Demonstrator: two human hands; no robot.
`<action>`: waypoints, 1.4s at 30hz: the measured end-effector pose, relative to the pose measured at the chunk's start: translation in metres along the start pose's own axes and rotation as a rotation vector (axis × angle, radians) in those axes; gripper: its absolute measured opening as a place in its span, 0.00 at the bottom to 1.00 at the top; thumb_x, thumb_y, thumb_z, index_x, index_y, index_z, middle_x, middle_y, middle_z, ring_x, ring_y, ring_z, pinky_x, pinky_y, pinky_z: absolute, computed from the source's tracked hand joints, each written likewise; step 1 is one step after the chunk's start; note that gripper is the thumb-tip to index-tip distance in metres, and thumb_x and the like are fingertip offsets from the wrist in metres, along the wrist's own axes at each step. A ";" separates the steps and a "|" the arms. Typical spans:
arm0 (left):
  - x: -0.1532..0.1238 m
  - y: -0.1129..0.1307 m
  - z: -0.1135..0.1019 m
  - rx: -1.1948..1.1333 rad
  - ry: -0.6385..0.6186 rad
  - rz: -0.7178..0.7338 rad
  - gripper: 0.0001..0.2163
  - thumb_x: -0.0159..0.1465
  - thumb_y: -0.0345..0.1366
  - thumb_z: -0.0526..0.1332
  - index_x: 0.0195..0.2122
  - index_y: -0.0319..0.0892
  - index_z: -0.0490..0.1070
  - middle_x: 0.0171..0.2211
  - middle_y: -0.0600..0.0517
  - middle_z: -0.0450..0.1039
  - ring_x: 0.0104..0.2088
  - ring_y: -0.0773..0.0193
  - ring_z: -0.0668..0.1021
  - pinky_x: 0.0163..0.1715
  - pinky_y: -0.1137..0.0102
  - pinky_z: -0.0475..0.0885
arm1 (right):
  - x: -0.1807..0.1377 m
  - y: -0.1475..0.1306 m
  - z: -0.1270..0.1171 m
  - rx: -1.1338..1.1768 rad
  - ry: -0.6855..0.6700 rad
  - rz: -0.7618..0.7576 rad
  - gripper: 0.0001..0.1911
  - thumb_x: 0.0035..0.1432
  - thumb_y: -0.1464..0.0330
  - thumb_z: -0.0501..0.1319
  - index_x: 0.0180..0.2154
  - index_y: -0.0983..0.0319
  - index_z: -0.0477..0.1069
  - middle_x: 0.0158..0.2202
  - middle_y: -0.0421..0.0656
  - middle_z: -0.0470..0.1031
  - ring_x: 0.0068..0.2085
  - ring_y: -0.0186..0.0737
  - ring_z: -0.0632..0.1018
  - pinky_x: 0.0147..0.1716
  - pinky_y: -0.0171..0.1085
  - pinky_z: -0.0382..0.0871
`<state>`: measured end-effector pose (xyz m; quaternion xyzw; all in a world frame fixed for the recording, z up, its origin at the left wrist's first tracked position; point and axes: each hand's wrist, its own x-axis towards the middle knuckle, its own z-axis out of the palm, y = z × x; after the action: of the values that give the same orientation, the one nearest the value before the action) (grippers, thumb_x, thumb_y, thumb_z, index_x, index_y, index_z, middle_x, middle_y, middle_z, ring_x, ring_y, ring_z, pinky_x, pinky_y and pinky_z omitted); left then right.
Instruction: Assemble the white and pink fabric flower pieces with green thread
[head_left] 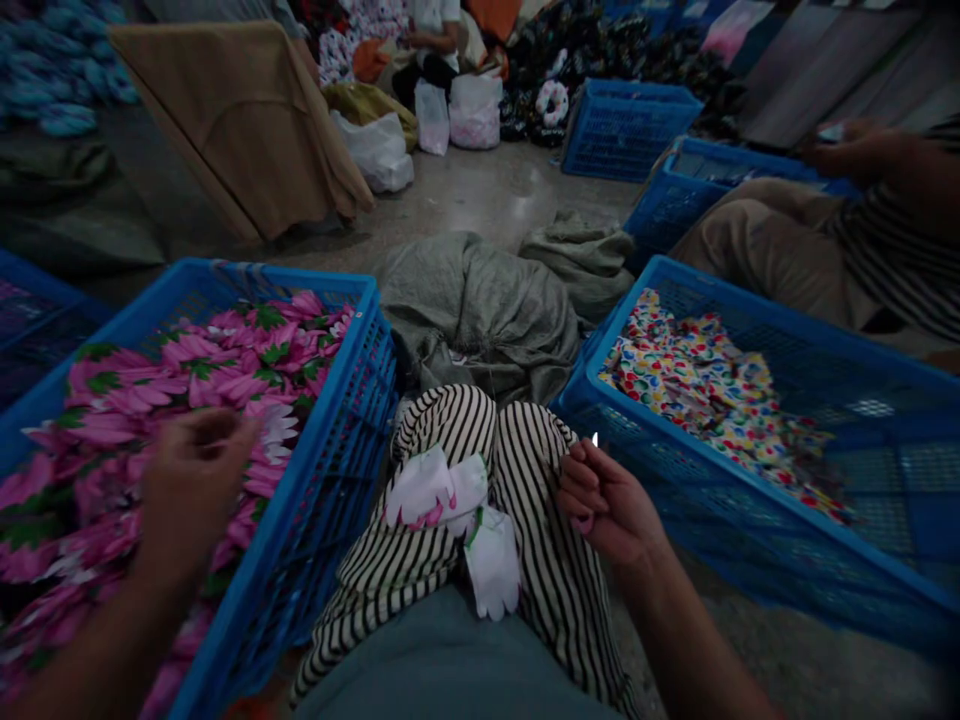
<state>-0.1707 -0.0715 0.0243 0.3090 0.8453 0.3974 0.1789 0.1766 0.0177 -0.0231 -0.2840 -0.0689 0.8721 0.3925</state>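
My left hand [196, 475] is over the left blue crate, its fingers curled into a pinch. White petals of a flower-shaped fabric piece [279, 432] show right beside its fingertips; whether they grip it is unclear. Pink petal-shaped fabric pieces [142, 392] with green parts fill this crate. My right hand [604, 500], above my right knee, is closed on a small tool with a bright pointed tip [595, 439] and a pink ring; the rest is hidden by my fingers. On my striped lap lie white fabric pieces [493, 565] with scalloped ends, some edged pink or green.
The left blue crate [375, 290] and right blue crate [750, 455] flank my legs; the right one holds colourful dotted fabric pieces [697, 370]. Grey-green sacks [480, 300] lie ahead. A cloth-covered chair [240, 120] stands behind. Another person [780, 230] sits at right.
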 end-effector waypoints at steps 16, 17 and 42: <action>-0.044 0.044 0.091 -0.633 -0.777 -0.074 0.11 0.52 0.39 0.63 0.28 0.43 0.59 0.22 0.59 0.66 0.21 0.71 0.67 0.21 0.77 0.61 | -0.002 0.016 0.021 -0.600 0.049 -0.271 0.15 0.53 0.56 0.59 0.30 0.62 0.67 0.17 0.33 0.61 0.13 0.24 0.50 0.11 0.27 0.44; -0.050 0.054 0.093 -0.645 -0.832 -0.081 0.12 0.52 0.38 0.63 0.29 0.42 0.59 0.23 0.58 0.66 0.21 0.71 0.68 0.21 0.77 0.61 | 0.000 0.018 0.027 -0.681 0.014 -0.324 0.15 0.51 0.56 0.60 0.34 0.61 0.68 0.22 0.35 0.66 0.15 0.23 0.52 0.12 0.27 0.45; -0.084 0.082 0.118 -0.898 -0.851 -0.350 0.17 0.48 0.40 0.67 0.37 0.37 0.72 0.29 0.49 0.75 0.28 0.64 0.75 0.30 0.72 0.68 | 0.004 0.038 0.035 -0.790 0.113 -0.473 0.13 0.48 0.60 0.64 0.26 0.61 0.64 0.19 0.34 0.60 0.19 0.29 0.59 0.18 0.30 0.53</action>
<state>-0.0118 -0.0208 0.0202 0.1922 0.4895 0.5202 0.6730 0.1306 -0.0019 -0.0094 -0.4352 -0.4372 0.6487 0.4458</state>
